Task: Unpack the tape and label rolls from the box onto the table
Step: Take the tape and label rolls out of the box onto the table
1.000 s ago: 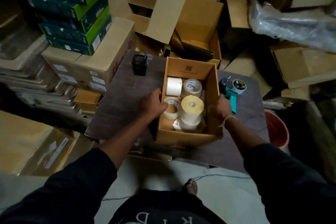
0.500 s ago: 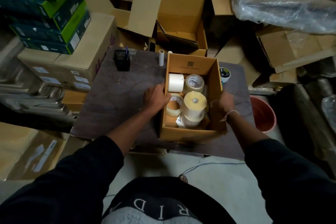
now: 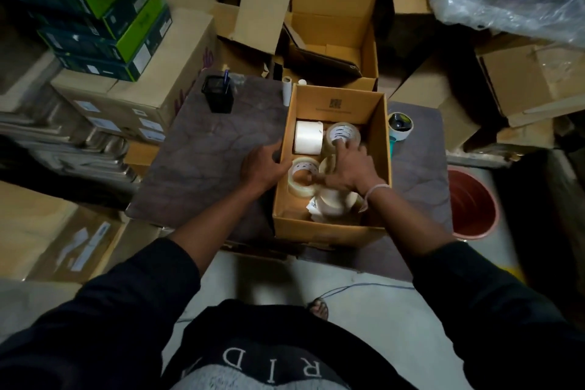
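An open cardboard box (image 3: 329, 229) stands on the dark table (image 3: 215, 149). Inside lie a white label roll (image 3: 308, 137), a clear tape roll (image 3: 342, 133) at the back, another clear tape roll (image 3: 302, 176) at the left, and a cream label roll (image 3: 335, 201) partly hidden under my wrist. My left hand (image 3: 264, 164) grips the box's left wall. My right hand (image 3: 348, 164) is inside the box with fingers spread, fingertips touching the back tape roll.
A black pen holder (image 3: 218, 95) and a small white roll (image 3: 287, 90) stand at the table's back. A teal tape dispenser (image 3: 399, 126) lies right of the box. A red bucket (image 3: 471, 202) sits on the floor at right. Stacked cartons surround the table.
My right hand left the box's right wall and reached inside onto the rolls. My left hand stays on the left wall. The camera view shifted slightly.
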Available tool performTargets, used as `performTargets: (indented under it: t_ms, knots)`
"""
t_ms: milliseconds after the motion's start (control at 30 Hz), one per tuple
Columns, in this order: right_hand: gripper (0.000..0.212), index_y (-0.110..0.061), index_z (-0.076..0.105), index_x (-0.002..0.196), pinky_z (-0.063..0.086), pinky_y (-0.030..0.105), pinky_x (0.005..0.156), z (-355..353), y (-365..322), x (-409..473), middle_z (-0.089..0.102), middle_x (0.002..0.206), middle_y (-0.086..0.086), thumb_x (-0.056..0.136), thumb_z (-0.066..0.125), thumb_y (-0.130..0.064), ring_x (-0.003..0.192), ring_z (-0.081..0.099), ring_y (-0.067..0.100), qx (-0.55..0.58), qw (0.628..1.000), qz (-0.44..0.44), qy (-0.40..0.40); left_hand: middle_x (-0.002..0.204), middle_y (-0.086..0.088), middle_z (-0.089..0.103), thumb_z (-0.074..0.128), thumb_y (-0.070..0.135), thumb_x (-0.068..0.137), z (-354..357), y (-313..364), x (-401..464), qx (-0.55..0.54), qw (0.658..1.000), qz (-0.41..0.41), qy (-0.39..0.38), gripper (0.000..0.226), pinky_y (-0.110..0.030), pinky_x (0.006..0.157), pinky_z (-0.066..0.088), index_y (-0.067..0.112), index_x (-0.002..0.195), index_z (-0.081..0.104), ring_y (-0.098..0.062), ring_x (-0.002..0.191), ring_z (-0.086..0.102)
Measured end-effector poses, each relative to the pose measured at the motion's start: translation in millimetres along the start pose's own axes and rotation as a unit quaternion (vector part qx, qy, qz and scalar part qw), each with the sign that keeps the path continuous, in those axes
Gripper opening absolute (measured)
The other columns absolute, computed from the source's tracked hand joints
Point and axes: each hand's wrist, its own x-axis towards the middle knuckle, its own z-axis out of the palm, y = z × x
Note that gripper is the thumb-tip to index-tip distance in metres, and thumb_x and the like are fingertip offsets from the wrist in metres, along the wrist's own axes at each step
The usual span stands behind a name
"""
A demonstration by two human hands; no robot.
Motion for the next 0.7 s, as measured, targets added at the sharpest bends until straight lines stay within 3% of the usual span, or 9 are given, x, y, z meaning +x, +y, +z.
performTargets:
  t_ms: [67,133,200,300,400,500,600,700]
  knots:
    - [0.116,-0.025,0.017,0.151,0.029,0.059,0.111,7.1,-4.5,3.4,0.012,0.161,0.015,0.062,0.078,-0.067,0.144,0.021,0.044,-0.014,0.998,0.019,-0.067,0.088,-0.002,0.07,0.067,0.041,0.087,-2.1,-2.3,0.1,-0.016,1.0,-0.001,-0.014,0.036,-0.032,0.07,0.049,0.024,0.12,0.07,-0.025,0.084,0.067]
    - [0.115,-0.026,0.016,0.153,0.028,0.063,0.11,8.7,-7.8,6.0,0.004,0.163,0.013,0.064,0.085,-0.051,0.147,0.011,0.045,-0.015,0.996,0.036,-0.085,0.074,0.009,0.061,0.068,0.043,0.087,-6.0,-6.0,2.1,-0.026,0.999,0.015,-0.037,0.036,-0.029,0.065,0.043,0.027,0.119,0.069,-0.021,0.076,0.064]
    - [0.102,-0.025,0.027,0.146,0.032,0.063,0.108,9.6,-9.1,12.2,0.01,0.161,0.014,0.065,0.087,-0.039,0.146,0.014,0.045,-0.008,0.996,0.056,-0.075,0.063,0.012,0.054,0.067,0.049,0.088,-12.2,-10.5,7.2,-0.035,0.996,0.052,-0.063,0.038,-0.027,0.06,0.04,0.03,0.121,0.067,-0.013,0.063,0.059]
    - [0.092,-0.025,0.039,0.133,0.039,0.058,0.103,10.2,-9.8,16.4,0.025,0.151,0.015,0.057,0.09,-0.04,0.136,0.03,0.042,-0.015,0.995,0.075,-0.057,0.059,0.003,0.056,0.059,0.06,0.092,-20.1,-19.1,16.4,-0.039,0.99,0.094,-0.098,0.042,-0.03,0.055,0.045,0.032,0.123,0.065,-0.012,0.055,0.058]
    - [0.09,-0.024,0.043,0.129,0.044,0.055,0.1,10.0,-12.2,13.3,0.032,0.144,0.014,0.055,0.091,-0.04,0.13,0.036,0.04,0.001,0.995,0.093,-0.034,0.07,0.0,0.07,0.052,0.067,0.093,-25.5,-29.5,23.1,-0.086,0.978,0.105,-0.161,0.051,-0.036,0.064,0.058,0.03,0.125,0.064,-0.011,0.058,0.068]
    - [0.091,-0.025,0.043,0.134,0.046,0.052,0.099,2.8,-16.5,11.9,0.037,0.138,0.014,0.058,0.09,-0.041,0.125,0.04,0.039,0.026,0.994,0.11,0.001,0.095,0.001,0.076,0.053,0.072,0.089,-28.3,-43.5,36.0,-0.138,0.965,0.098,-0.2,0.064,-0.042,0.074,0.063,0.025,0.132,0.062,-0.008,0.068,0.074]
    - [0.093,-0.022,0.047,0.135,0.05,0.047,0.096,-11.2,-20.5,12.4,0.043,0.128,0.016,0.056,0.092,-0.043,0.118,0.048,0.039,0.068,0.989,0.125,0.042,0.104,0.0,0.074,0.06,0.06,0.092,-36.1,-54.2,52.7,-0.171,0.959,0.092,-0.207,0.066,-0.041,0.077,0.064,0.019,0.142,0.055,-0.009,0.076,0.075]
    - [0.092,-0.021,0.052,0.129,0.05,0.042,0.097,-34.2,-28.6,9.0,0.049,0.123,0.015,0.051,0.093,-0.046,0.114,0.053,0.036,0.129,0.976,0.149,0.091,0.105,0.002,0.073,0.062,0.043,0.097,-47.7,-62.3,67.8,-0.197,0.948,0.101,-0.228,0.052,-0.034,0.077,0.063,0.017,0.141,0.054,-0.009,0.082,0.074]
